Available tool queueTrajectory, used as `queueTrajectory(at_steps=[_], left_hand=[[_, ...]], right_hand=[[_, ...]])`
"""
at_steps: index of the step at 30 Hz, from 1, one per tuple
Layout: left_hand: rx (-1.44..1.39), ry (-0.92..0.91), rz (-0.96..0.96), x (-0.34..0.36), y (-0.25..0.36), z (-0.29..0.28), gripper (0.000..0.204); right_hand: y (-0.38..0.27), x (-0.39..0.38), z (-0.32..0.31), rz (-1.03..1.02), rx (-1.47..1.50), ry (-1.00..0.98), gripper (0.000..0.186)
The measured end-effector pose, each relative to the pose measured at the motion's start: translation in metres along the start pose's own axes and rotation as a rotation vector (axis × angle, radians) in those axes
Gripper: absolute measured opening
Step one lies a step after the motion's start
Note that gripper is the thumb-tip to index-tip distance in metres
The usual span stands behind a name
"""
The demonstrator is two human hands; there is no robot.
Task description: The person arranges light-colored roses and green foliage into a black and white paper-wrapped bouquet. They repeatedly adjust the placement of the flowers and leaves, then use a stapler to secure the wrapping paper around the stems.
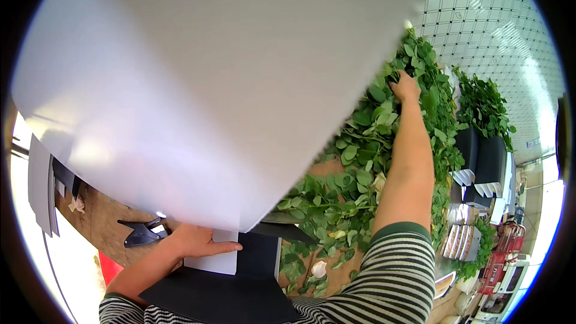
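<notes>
My right hand reaches far forward into a heap of leafy green flower stems, its fingers closed on stems among the leaves. At the near left, my left hand lies on a white sheet with its thumb stretched flat; its other fingers are partly hidden. Black sheet material lies beside that thumb, and another black piece is just in front of my body. A large, blurred, whitish sheet with a jagged right edge hangs close to view, hiding the far left and middle of the table.
Left of my left hand, a dark stapler-like tool sits on the wooden table. Pale petals and loose leaves lie near my right arm. Farther right stand black-wrapped bunches with green foliage and a red vehicle.
</notes>
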State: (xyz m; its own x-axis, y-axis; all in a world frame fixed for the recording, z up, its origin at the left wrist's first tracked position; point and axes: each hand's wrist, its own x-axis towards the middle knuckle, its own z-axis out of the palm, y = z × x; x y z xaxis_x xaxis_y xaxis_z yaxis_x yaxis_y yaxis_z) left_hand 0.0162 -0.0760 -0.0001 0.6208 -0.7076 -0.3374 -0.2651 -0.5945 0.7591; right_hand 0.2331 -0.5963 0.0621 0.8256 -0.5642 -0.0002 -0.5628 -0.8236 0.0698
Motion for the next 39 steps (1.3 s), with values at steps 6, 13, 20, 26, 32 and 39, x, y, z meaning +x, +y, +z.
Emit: queueTrajectory(at_steps=[6,13,20,26,32,39], left_hand=[[0.074,0.249,0.165,0.0,-0.012,0.013,0.071],[0.031,0.195,0.25,0.005,0.002,-0.004,0.068],[-0.079,0.127,0.162,0.006,-0.002,-0.005,0.043],[0.036,0.288,0.353,-0.001,-0.025,0.018,0.047],[-0.14,-0.148,0.46,-0.046,-0.04,0.035,0.039],[-0.712,-0.467,0.153,-0.082,-0.048,0.021,0.037]], right_hand=[[0.06,-0.057,-0.046,-0.438,0.117,0.25,0.047],[0.074,-0.12,-0.062,-0.354,0.092,0.252,0.059],[0.13,-0.22,-0.128,-0.298,0.357,0.61,0.04],[0.205,-0.347,-0.155,-0.701,0.124,0.36,0.036],[0.016,-0.389,-0.064,-0.778,0.163,-0.485,0.043],[-0.045,-0.433,0.028,-0.729,0.146,-0.372,0.062]])
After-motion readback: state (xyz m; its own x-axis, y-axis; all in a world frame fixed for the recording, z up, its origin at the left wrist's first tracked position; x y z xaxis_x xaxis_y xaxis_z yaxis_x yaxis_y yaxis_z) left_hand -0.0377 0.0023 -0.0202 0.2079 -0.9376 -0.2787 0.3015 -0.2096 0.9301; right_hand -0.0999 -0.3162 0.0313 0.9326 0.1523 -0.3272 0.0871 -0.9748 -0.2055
